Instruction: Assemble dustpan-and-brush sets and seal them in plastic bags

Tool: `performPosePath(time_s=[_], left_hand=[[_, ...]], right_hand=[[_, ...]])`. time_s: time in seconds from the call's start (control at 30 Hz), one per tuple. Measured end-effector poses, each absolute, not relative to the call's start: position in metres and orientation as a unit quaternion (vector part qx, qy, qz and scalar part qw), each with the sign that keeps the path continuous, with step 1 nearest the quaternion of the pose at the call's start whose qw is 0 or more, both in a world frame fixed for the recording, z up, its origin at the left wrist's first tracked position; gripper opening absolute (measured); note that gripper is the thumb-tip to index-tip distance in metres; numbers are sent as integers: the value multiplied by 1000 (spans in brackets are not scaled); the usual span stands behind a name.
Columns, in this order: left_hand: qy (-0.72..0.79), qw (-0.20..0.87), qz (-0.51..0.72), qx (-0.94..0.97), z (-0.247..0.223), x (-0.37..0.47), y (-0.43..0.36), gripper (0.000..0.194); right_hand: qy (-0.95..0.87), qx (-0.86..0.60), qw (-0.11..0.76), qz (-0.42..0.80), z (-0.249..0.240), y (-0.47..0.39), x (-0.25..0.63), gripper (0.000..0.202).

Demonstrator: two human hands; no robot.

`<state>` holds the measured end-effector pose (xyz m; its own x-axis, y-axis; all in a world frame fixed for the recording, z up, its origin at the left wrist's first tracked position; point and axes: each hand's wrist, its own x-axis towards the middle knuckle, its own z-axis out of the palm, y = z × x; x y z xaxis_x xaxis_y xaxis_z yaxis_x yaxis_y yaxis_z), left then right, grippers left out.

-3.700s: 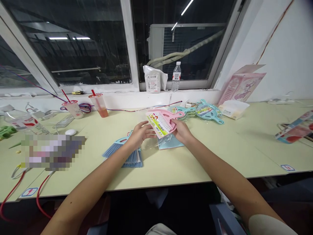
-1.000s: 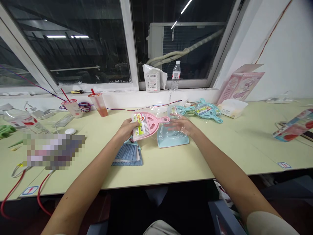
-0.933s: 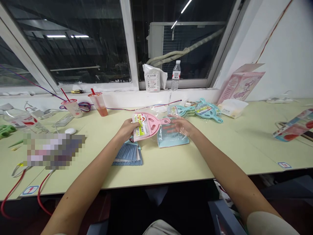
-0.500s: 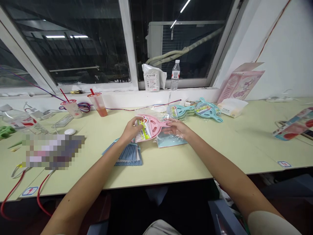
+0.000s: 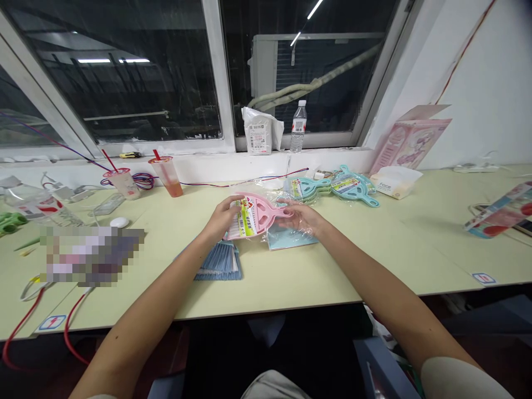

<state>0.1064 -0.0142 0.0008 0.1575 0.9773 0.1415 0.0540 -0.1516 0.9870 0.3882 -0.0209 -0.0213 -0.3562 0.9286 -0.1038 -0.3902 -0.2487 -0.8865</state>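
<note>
A pink toy-sized dustpan (image 5: 263, 213) with a printed label card is held up over the table, clear plastic wrap around it. My left hand (image 5: 222, 217) is closed on its wide left edge. At the handle end, my right hand (image 5: 301, 216) grips the handle and the loose plastic. Below my left forearm lies a blue-bristled brush head (image 5: 220, 260), partly hidden by the arm. A flat light-blue sheet or packet (image 5: 291, 239) lies under my right hand. Behind are packaged turquoise dustpans (image 5: 353, 188) in two small piles.
On the table (image 5: 374, 249) at left stand two drink cups, one with orange liquid (image 5: 169, 177), plus a white mouse (image 5: 119, 223) and red cables. A tissue pack (image 5: 397, 183) and pink box (image 5: 409, 141) are at back right. A water bottle (image 5: 298, 127) stands on the sill.
My left hand has shifted slightly left along the dustpan's edge, uncovering more of the label. The dustpan stays at nearly the same spot, and my right hand keeps its place at the handle.
</note>
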Motion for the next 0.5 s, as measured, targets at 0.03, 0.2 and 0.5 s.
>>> performPosePath(time_s=[0.03, 0.2, 0.5], left_hand=[[433, 505, 496, 558, 0, 106, -12, 56], [441, 562, 514, 474, 2, 102, -7, 71], [463, 490, 504, 540, -2, 110, -17, 53]], right_hand=[[-401, -331, 464, 717, -21, -21, 388, 47], [-403, -328, 476, 709, -17, -22, 389, 46], [-412, -352, 459, 704, -19, -23, 387, 45]])
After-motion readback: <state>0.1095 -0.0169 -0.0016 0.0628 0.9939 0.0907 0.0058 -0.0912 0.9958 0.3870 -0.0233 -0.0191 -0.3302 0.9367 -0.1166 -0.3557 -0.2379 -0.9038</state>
